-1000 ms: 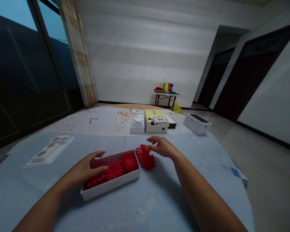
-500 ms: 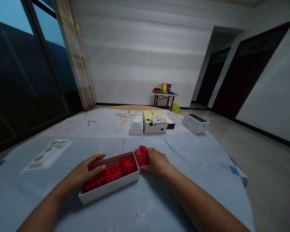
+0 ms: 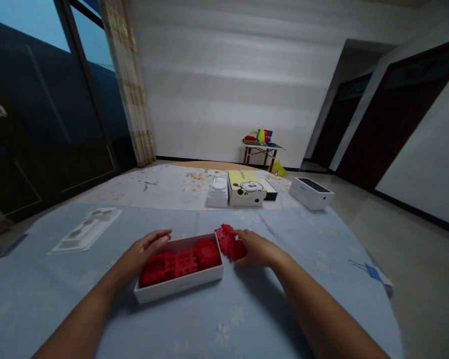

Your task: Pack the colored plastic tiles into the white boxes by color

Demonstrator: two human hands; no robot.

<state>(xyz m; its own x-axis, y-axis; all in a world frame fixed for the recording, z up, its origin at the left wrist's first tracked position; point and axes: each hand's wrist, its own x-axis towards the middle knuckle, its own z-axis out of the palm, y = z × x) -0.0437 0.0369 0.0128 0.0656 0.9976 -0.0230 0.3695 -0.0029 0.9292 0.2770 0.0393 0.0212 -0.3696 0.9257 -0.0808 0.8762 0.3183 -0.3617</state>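
A white open box [image 3: 181, 286] lies slightly slanted on the light blue cloth. Inside sit several red toothed plastic blocks [image 3: 183, 263]. My left hand [image 3: 144, 253] is at the box's back left corner, fingers stretched out along the rim and nothing visibly held. Just past the right end of the box, more red blocks [image 3: 225, 239] rest on the cloth. My right hand [image 3: 257, 249] curls its fingers and thumb round a red block [image 3: 240, 249] there; its far side is covered by the fingers.
Farther back stand a white box [image 3: 217, 193], a yellow and white cartoon box [image 3: 246, 192], a black-edged box [image 3: 271, 190] and a white phone box [image 3: 311, 192]. A clear plastic tray [image 3: 87, 230] lies at left. The round table's edge curves down on the right.
My left hand has drawn back from over the blocks to the box's corner. The right hand has shifted slightly away from the box's end, showing more red block. The view has turned a little left.
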